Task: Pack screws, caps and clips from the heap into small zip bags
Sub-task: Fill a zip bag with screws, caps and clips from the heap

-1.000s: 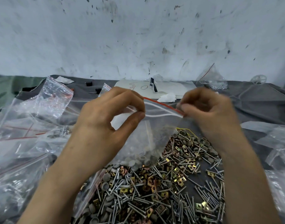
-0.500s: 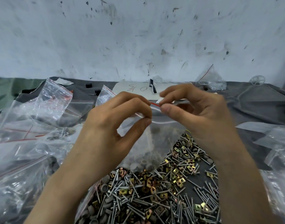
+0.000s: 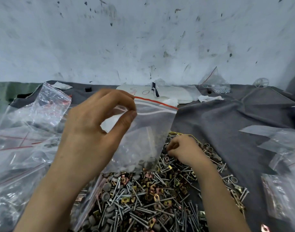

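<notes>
While the left hand (image 3: 93, 131) pinches the top left corner of a small zip bag (image 3: 151, 128) between thumb and fingertips, the bag hangs upright over the heap (image 3: 143, 198). Its red-edged mouth stretches off to the right, and a cluster of grey caps (image 3: 136, 164) has settled in its bottom. Whether the bag's lower edge touches the pile or hangs just clear of it, I can't tell. The right hand (image 3: 185, 149) is down low at the far side of the heap, just beside the bag's right edge, knuckles up and fingers curled in toward the parts; whether they hold anything I can't make out. The heap is a jumble of silver screws, brass-coloured clips and grey caps spread on the grey cloth (image 3: 227, 123) covering the counter. Loose clear bags (image 3: 26, 131) are piled to the left, more bags (image 3: 283, 164) lie at the right edge, and a white sheet (image 3: 173, 94) with red marks lies back by the scuffed wall.
</notes>
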A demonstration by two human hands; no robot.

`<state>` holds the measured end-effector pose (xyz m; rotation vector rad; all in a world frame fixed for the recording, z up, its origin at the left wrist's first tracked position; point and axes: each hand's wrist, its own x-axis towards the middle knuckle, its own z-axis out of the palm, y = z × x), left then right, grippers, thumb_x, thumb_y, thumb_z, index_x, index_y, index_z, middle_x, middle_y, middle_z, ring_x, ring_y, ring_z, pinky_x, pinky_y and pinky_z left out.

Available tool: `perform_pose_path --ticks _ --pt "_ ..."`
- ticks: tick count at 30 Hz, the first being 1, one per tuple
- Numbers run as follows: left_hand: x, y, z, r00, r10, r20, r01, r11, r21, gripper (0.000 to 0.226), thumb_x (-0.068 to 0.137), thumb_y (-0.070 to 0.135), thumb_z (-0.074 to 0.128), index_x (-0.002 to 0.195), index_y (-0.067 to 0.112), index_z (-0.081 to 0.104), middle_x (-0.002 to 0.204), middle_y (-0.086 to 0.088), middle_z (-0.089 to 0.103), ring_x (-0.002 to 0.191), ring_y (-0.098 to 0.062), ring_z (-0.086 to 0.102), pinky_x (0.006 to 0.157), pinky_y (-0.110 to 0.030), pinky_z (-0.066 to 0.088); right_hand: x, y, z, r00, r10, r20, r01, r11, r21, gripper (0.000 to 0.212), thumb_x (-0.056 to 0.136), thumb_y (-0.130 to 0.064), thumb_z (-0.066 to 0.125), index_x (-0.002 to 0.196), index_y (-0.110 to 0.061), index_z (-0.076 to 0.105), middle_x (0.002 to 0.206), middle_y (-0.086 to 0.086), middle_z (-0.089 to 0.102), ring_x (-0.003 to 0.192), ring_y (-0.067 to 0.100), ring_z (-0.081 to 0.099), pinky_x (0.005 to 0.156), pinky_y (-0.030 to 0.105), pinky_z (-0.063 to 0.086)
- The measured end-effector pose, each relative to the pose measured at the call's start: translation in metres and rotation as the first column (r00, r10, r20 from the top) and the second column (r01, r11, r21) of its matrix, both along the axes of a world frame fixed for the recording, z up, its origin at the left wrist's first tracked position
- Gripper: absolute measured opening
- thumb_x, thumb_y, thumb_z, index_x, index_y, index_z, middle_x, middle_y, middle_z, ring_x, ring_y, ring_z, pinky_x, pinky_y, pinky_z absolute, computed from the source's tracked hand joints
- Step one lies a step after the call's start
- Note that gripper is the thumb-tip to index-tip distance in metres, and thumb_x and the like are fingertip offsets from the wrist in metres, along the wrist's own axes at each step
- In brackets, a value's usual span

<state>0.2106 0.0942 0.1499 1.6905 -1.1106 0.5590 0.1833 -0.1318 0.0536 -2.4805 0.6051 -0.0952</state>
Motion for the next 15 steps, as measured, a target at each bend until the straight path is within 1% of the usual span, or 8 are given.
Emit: perform_pose_path --ticks 1,2,4,7,9,11,13,15 --pt "0.0 0.0 0.0 1.0 -0.004 -0.004 0.004 1.0 0.0 0.004 0.09 0.031 0.058 0.09 0.028 0.061 0.101 0.015 0.064 0.099 -0.004 0.063 0.084 -0.011 0.047 0.003 0.003 -0.002 0.999 0.008 -0.036 -0.01 0.999 -0.045 0.025 0.083 -0.008 0.067 0.073 -0.03 0.063 0.088 -0.001 0.066 0.087 0.016 0.063 0.074 0.022 0.048" --pt "0.001 0.0 0.0 1.0 -0.009 -0.008 0.009 1.0 0.0 0.004 0.09 0.031 0.058 0.09 0.028 0.061 0.101 0.015 0.064 0.099 -0.004 0.063 0.084 -0.011 0.047 0.006 0.004 -0.003 0.998 0.011 -0.063 -0.016 0.996 -0.083 0.029 0.083 -0.006 0.065 0.071 -0.032 0.059 0.091 0.0 0.066 0.09 0.019 0.062 0.078 0.026 0.049" --pt "0.001 0.0 0.0 1.0 -0.012 -0.012 0.012 1.0 0.001 0.004 0.089 0.031 0.058 0.09 0.028 0.061 0.101 0.014 0.064 0.099 -0.004 0.063 0.084 -0.011 0.047 0.006 0.003 -0.005 0.997 0.024 -0.078 -0.031 0.995 -0.094 0.033 0.083 -0.006 0.067 0.068 -0.033 0.056 0.087 -0.002 0.06 0.085 0.017 0.058 0.076 0.026 0.048" --pt "0.001 0.0 0.0 1.0 -0.013 -0.012 0.013 1.0 0.004 0.004 0.089 0.031 0.058 0.089 0.028 0.061 0.101 0.014 0.064 0.098 -0.004 0.063 0.084 -0.011 0.047 0.005 -0.001 -0.006 0.997 0.06 -0.054 -0.062 0.998 -0.029 0.034 0.082 -0.009 0.072 0.063 -0.034 0.056 0.079 -0.009 0.053 0.078 0.013 0.054 0.071 0.024 0.043" --pt "0.0 0.0 0.0 1.0 -0.014 -0.008 0.014 1.0 0.009 0.005 0.09 0.031 0.058 0.089 0.027 0.061 0.1 0.014 0.064 0.099 -0.005 0.063 0.084 -0.011 0.047 0.004 -0.001 -0.006 0.996 0.08 -0.05 -0.081 0.997 -0.016 0.033 0.083 -0.01 0.071 0.064 -0.033 0.056 0.08 -0.008 0.054 0.08 0.014 0.055 0.073 0.026 0.045" --pt "0.0 0.0 0.001 1.0 -0.015 -0.005 0.015 1.0 0.01 0.005 0.09 0.031 0.058 0.089 0.027 0.061 0.1 0.013 0.064 0.099 -0.005 0.063 0.084 -0.011 0.047 0.005 -0.001 -0.007 0.993 0.109 -0.041 -0.11 0.994 -0.018 0.03 0.085 -0.008 0.068 0.068 -0.03 0.055 0.082 -0.007 0.054 0.083 0.014 0.055 0.074 0.026 0.044" --pt "0.0 0.001 0.001 1.0 -0.016 -0.007 0.016 1.0 0.009 0.005 0.09 0.031 0.058 0.089 0.027 0.061 0.101 0.012 0.064 0.099 -0.007 0.063 0.084 -0.012 0.047 0.005 -0.003 -0.008 0.994 0.093 0.05 -0.095 0.995 0.036 0.029 0.086 -0.006 0.065 0.072 -0.028 0.054 0.082 -0.008 0.056 0.083 0.014 0.055 0.071 0.023 0.04" --pt "0.0 0.002 0.001 1.0 -0.011 -0.01 0.012 1.0 0.006 0.005 0.09 0.031 0.058 0.089 0.027 0.061 0.101 0.013 0.065 0.1 -0.008 0.064 0.085 -0.013 0.048 0.004 -0.007 -0.008 0.98 -0.01 0.201 -0.016 0.991 0.129 0.029 0.087 -0.003 0.062 0.073 -0.026 0.053 0.079 -0.006 0.06 0.074 0.013 0.058 0.065 0.021 0.041"
